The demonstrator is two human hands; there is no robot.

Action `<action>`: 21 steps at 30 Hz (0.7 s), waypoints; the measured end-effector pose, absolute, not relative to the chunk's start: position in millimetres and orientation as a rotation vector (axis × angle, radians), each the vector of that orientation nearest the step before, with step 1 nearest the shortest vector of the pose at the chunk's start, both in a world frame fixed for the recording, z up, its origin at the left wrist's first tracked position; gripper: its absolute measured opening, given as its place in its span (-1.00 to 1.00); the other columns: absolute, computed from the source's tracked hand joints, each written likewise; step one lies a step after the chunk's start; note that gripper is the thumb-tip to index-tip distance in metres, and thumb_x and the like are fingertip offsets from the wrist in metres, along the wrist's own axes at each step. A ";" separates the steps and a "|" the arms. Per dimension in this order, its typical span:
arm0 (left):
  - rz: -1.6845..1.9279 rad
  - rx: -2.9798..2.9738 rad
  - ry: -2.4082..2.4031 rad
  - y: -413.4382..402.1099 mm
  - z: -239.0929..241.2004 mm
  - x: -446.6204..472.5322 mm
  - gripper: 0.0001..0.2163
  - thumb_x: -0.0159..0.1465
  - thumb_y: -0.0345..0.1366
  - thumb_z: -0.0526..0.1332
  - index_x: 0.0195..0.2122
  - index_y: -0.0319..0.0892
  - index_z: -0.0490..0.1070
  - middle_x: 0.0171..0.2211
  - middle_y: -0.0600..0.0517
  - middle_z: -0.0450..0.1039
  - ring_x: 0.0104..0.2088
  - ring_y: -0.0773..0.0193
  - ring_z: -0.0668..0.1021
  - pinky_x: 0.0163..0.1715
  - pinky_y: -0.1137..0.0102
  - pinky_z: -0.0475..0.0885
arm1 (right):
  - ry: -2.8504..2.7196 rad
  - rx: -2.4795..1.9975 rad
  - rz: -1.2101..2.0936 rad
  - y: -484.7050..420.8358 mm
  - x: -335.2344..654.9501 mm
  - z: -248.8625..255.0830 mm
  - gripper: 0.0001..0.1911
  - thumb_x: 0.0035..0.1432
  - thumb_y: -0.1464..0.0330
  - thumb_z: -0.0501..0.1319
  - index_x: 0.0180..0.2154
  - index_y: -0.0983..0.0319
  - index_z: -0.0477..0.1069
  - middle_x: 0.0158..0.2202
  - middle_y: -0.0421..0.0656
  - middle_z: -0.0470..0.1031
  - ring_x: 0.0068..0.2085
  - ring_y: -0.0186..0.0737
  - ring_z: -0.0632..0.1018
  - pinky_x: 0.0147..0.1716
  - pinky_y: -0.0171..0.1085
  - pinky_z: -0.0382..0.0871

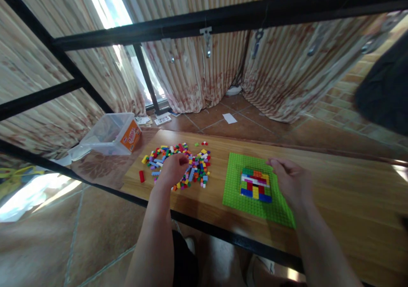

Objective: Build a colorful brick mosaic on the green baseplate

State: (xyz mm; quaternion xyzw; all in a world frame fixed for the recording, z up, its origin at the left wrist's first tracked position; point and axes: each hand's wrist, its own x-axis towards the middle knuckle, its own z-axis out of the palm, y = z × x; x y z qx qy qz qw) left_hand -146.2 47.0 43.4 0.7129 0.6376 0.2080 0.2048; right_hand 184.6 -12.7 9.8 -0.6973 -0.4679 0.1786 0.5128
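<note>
My left hand is over the pile of small coloured toy bricks, its fingers curled together. Whatever they may hold is too small to make out. At the right edge of the green studded baseplate is my right hand, closed with thumb and fingertips pinched. I cannot see whether a brick sits between them. On the plate stands a compact block of bricks in blue, red, yellow, white, green and orange. My right hand hides part of the plate's right side.
A single red brick lies left of the pile on the wooden table. Beyond the table's left end stands a clear plastic box with an orange label. A black metal bar crosses above the far side, before striped curtains.
</note>
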 end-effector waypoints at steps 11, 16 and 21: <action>0.238 2.039 1.874 41.5 42.3 -144.7 -0.75 0.05 -0.47 0.23 -0.24 -0.18 0.58 -0.34 -0.01 0.60 -0.31 0.19 0.57 -0.32 0.40 0.36 | -1.119 -1.679 0.472 -12.4 180.5 17.1 -0.71 0.09 0.15 0.20 -0.33 0.17 0.61 -0.28 -0.12 0.66 -0.17 -0.04 0.63 -0.10 -0.12 0.47; 0.150 2.020 1.995 41.3 42.5 -135.3 -0.75 0.07 -0.46 0.21 -0.25 -0.16 0.59 -0.25 -0.05 0.62 -0.19 0.15 0.58 -0.23 0.38 0.38 | -1.148 -1.701 0.461 -14.7 180.4 18.7 -0.69 0.10 0.14 0.19 -0.30 0.18 0.61 -0.27 -0.12 0.66 -0.15 -0.04 0.63 -0.10 -0.13 0.48; 0.164 2.024 2.015 40.7 43.2 -134.7 -0.78 0.08 -0.47 0.20 -0.28 -0.16 0.55 -0.26 -0.04 0.61 -0.20 0.16 0.58 -0.23 0.39 0.38 | -1.167 -1.713 0.455 -16.0 181.2 19.6 -0.69 0.11 0.14 0.18 -0.31 0.16 0.61 -0.26 -0.12 0.66 -0.15 -0.03 0.63 -0.13 -0.13 0.48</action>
